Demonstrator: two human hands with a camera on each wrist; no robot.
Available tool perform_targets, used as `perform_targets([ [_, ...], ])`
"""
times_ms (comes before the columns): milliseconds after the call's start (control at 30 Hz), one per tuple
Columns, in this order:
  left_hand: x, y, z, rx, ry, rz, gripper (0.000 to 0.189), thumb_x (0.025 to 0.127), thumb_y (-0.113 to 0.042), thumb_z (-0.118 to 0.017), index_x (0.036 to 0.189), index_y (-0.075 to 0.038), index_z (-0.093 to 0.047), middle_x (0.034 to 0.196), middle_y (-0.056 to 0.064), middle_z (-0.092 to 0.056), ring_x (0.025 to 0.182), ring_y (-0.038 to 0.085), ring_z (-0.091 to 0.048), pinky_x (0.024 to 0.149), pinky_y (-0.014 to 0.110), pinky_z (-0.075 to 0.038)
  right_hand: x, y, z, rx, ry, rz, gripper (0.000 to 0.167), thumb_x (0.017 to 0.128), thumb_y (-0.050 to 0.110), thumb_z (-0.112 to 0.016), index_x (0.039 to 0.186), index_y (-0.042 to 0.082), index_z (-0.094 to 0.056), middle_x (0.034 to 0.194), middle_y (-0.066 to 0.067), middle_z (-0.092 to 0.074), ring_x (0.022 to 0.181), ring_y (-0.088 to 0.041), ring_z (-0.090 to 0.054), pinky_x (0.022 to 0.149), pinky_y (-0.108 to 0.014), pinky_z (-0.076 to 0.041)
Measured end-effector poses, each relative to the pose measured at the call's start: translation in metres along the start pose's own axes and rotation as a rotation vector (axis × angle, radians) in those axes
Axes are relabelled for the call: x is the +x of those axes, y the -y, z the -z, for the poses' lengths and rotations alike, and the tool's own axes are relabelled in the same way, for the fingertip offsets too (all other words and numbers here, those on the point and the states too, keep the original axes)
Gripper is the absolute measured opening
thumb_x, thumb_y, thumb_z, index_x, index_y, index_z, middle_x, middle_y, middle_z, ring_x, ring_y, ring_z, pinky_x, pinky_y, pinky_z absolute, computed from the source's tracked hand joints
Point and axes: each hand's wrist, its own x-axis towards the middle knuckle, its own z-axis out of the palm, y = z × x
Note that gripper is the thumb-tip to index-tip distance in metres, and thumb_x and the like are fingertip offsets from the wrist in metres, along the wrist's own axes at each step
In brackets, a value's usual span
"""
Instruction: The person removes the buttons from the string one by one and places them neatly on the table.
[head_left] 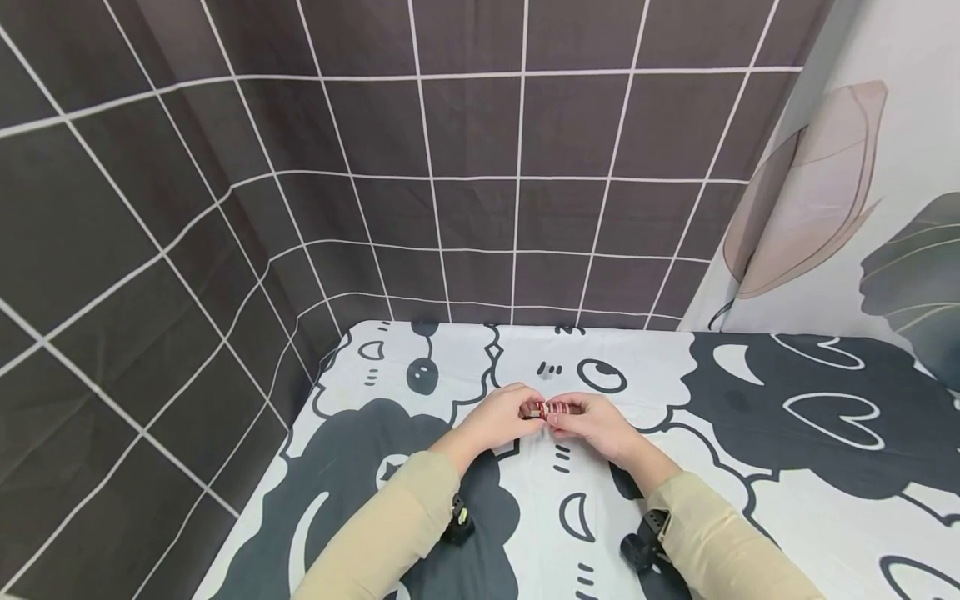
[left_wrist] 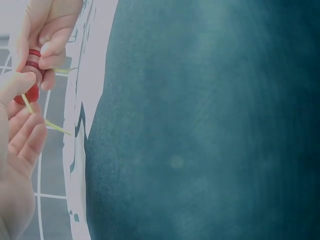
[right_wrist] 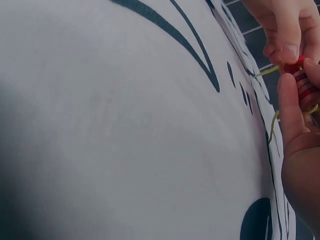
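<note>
Between the two hands is a small cylinder [head_left: 557,408] with red and pale stripes, held just above a patterned cloth. In the left wrist view, a rounded red end piece [left_wrist: 32,93] shows at one end of it, along with a thin yellow cord [left_wrist: 56,127]. My left hand [head_left: 504,413] pinches the red end, thumb on top. My right hand [head_left: 592,423] grips the striped part between thumb and fingers. Yellow cord also hangs out on both sides in the right wrist view. Fingers hide part of the cylinder, and how the cord runs through it cannot be seen.
A white cloth [head_left: 630,367] with dark cartoon shapes covers the surface. Dark grid-patterned fabric [head_left: 480,208] rises behind and at the left. A leaf-print curtain [head_left: 825,208] hangs at the right. Black devices [head_left: 459,523] are strapped to both wrists.
</note>
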Motion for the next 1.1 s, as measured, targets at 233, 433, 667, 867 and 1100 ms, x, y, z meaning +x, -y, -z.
perform_targets([
  [233,-0.0002,0.0023,0.001,0.015,0.013,-0.001,0.024,0.085,-0.022,-0.07,0.106,-0.013,-0.063,0.087,-0.009,-0.054,0.078,0.004,-0.052,0.071,0.019,-0.044,-0.0029,0.0015,0.0027,-0.054,-0.022,0.001,0.043,0.084,0.018,-0.07,0.112,-0.012,-0.058,0.096,-0.015,-0.065,0.085,-0.022,-0.066,0.074,-0.029,-0.053],
  [433,-0.0005,0.0044,0.0014,0.036,0.014,-0.008,0.024,0.084,-0.021,-0.069,0.105,-0.011,-0.063,0.085,-0.009,-0.053,0.077,0.004,-0.051,0.071,0.019,-0.043,-0.004,0.0026,0.0046,-0.085,-0.038,-0.01,0.043,0.084,0.018,-0.07,0.113,-0.01,-0.058,0.092,-0.011,-0.065,0.084,-0.018,-0.066,0.074,-0.028,-0.052],
  [667,-0.0011,0.0048,0.0038,0.054,0.03,0.011,0.024,0.082,-0.018,-0.068,0.104,-0.011,-0.063,0.084,-0.009,-0.054,0.077,0.005,-0.051,0.072,0.02,-0.043,-0.0053,0.0032,0.0068,-0.088,-0.057,-0.029,0.046,0.084,0.018,-0.07,0.118,-0.009,-0.056,0.095,-0.011,-0.065,0.085,-0.018,-0.066,0.075,-0.028,-0.052],
  [867,-0.0016,0.0069,0.0036,0.083,0.056,0.031,0.023,0.084,-0.018,-0.068,0.105,-0.01,-0.063,0.083,-0.009,-0.054,0.075,0.005,-0.05,0.072,0.02,-0.043,-0.0043,0.0032,0.0075,-0.074,-0.058,-0.031,0.045,0.085,0.016,-0.07,0.118,-0.01,-0.056,0.096,-0.011,-0.065,0.087,-0.02,-0.066,0.075,-0.028,-0.052],
  [1100,-0.0042,0.0092,0.0076,0.112,0.055,0.056,0.02,0.083,-0.017,-0.067,0.101,-0.01,-0.063,0.081,-0.008,-0.051,0.073,0.007,-0.049,0.069,0.021,-0.041,-0.0029,0.0024,0.0087,-0.088,-0.054,-0.034,0.041,0.085,0.016,-0.069,0.116,-0.009,-0.058,0.095,-0.012,-0.066,0.085,-0.019,-0.066,0.075,-0.028,-0.052],
])
